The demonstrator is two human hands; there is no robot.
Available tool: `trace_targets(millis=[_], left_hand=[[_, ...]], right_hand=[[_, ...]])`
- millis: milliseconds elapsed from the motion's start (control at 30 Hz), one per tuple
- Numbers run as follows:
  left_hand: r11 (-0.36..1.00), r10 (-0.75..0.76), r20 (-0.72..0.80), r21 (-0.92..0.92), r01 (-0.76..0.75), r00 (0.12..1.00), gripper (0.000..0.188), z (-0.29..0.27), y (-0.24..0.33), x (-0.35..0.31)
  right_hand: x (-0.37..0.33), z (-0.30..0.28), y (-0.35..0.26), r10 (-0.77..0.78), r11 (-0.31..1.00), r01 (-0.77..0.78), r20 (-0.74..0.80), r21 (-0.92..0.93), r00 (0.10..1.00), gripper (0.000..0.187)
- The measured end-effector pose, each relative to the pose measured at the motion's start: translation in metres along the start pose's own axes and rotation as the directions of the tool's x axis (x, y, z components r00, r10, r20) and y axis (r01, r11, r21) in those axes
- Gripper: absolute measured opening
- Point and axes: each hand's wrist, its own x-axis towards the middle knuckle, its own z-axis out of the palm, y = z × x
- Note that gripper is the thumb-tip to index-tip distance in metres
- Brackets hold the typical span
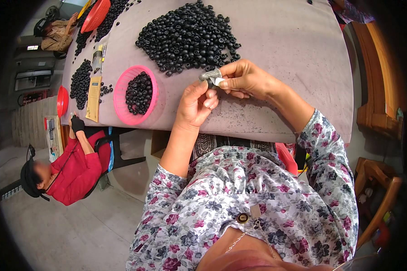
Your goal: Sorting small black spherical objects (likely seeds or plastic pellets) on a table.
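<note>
Above the front part of the cloth-covered table my two hands meet, fingers closed. Between thumb and fingers my left hand (193,105) pinches a small black bead-like piece (210,84), mostly hidden by the fingertips. My right hand (251,82) wears a grey cover (209,74) on its index finger, which rests over that piece. A small white flat scrap (219,81) shows between its thumb and index finger; its kind is unclear. Just beyond my hands lies a big heap of black round pieces with holes (190,38). Left of my left hand stands a pink plastic basket (118,100), partly filled with similar pieces.
Dark specks dot the grey tablecloth (298,58) near my hands. Farther left are a smaller black heap (81,83), a tan packet (93,99) and red baskets (95,16). A person in red (86,167) sits at the left, wearing a dark glove. Wooden furniture (377,77) stands right.
</note>
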Motion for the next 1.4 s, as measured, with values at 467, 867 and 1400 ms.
trace_targets(millis=[467,867,1400], left_hand=[[0.996,-0.018,0.009,-0.087,0.019,1.000,0.020,-0.0064,-0.0015,0.0022],[0.996,-0.020,0.016,-0.092,0.022,1.000,0.020,-0.0063,-0.0014,0.0017],[0.987,-0.023,-0.031,-0.158,0.018,0.999,0.022,-0.0042,-0.0040,0.0029]], right_hand=[[-0.0023,0.0027,-0.0050,-0.015,0.997,0.018,0.040,-0.075,0.999,0.026],[-0.0016,0.0028,-0.0029,-0.011,1.000,0.012,0.037,-0.023,0.999,0.029],[-0.0016,0.0041,-0.0060,-0.033,0.994,0.036,0.025,-0.106,0.999,0.028]])
